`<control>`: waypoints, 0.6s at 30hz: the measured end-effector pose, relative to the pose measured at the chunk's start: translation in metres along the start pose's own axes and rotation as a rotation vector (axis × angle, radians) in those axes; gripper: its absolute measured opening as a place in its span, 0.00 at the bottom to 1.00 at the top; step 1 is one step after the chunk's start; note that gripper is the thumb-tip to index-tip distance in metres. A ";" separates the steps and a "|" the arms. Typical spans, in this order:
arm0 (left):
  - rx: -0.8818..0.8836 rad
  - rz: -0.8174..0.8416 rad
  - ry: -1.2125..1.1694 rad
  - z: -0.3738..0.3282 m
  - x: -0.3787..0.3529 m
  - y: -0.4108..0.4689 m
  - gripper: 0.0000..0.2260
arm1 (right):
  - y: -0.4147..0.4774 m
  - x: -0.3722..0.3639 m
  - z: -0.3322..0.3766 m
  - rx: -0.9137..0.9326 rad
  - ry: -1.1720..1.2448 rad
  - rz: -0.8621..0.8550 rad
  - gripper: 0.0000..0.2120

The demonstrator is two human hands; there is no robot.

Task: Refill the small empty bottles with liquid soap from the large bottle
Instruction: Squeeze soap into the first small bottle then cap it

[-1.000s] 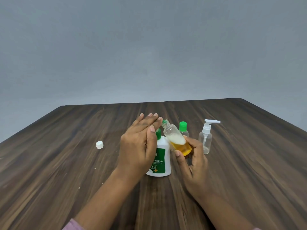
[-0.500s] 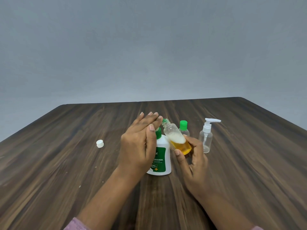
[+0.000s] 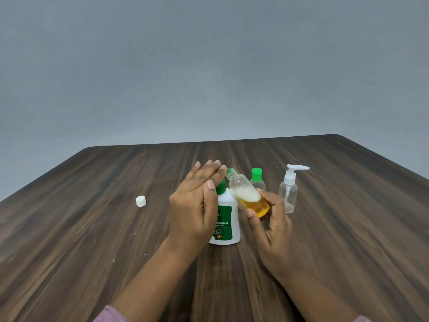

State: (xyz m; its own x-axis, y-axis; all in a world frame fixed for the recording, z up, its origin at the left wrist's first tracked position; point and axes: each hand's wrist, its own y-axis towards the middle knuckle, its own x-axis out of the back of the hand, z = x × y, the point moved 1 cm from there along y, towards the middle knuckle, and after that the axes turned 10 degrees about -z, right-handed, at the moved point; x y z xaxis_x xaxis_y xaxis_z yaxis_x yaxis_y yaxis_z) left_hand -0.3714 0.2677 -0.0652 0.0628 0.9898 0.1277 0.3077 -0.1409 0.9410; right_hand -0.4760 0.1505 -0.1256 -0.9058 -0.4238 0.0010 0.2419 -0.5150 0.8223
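While nothing rly moves, right hand grips the tilted small bottle, left hand open-flat by large bottle; refill paused imo.

One head-worn view (wide-angle) looks forward and slightly down across the wooden table, near enough that it fills the lower half, grey wall above.

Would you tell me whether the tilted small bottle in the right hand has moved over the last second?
No. Judged against the standing large bottle, the tilted small bottle in the right hand keeps its place and tilt.
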 end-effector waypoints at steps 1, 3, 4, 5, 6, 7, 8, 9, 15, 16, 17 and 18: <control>0.000 0.003 0.002 -0.001 0.000 0.002 0.19 | 0.000 0.000 0.000 0.000 0.000 -0.001 0.14; 0.002 0.008 0.016 -0.004 0.001 0.006 0.19 | 0.000 0.000 0.000 -0.003 0.008 -0.003 0.14; 0.005 0.008 0.021 -0.005 0.002 0.008 0.19 | 0.001 0.000 0.000 -0.003 0.013 -0.004 0.14; 0.006 0.007 0.021 -0.005 0.002 0.011 0.19 | 0.001 0.000 0.000 0.001 0.013 -0.005 0.14; 0.005 0.005 0.019 -0.006 0.002 0.012 0.19 | 0.001 0.000 0.000 0.008 0.011 -0.006 0.14; 0.005 0.005 0.017 -0.006 0.002 0.013 0.19 | 0.001 0.000 0.000 0.014 0.008 -0.006 0.14; 0.008 0.006 0.016 -0.006 0.001 0.012 0.19 | 0.001 -0.001 -0.001 0.016 0.006 -0.006 0.14; 0.014 0.007 0.017 -0.006 0.001 0.011 0.19 | 0.001 -0.001 -0.001 0.015 0.004 -0.008 0.14; 0.008 0.001 -0.019 0.002 -0.003 0.000 0.20 | 0.001 0.000 0.000 0.013 -0.011 -0.005 0.14; 0.011 -0.001 -0.018 0.002 -0.002 0.001 0.20 | 0.002 0.000 0.001 0.012 -0.005 -0.007 0.13; 0.011 -0.003 -0.017 0.001 -0.001 0.001 0.20 | 0.002 0.000 0.001 0.016 0.000 -0.011 0.13; 0.010 -0.005 -0.017 0.000 -0.001 0.002 0.20 | 0.002 -0.001 0.002 0.019 0.002 -0.015 0.14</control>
State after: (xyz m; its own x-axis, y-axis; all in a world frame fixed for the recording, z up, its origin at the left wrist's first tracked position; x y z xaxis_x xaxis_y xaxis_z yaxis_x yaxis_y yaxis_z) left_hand -0.3714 0.2664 -0.0635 0.0775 0.9900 0.1175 0.3177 -0.1363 0.9384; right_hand -0.4755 0.1509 -0.1230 -0.9084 -0.4179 -0.0124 0.2219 -0.5069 0.8329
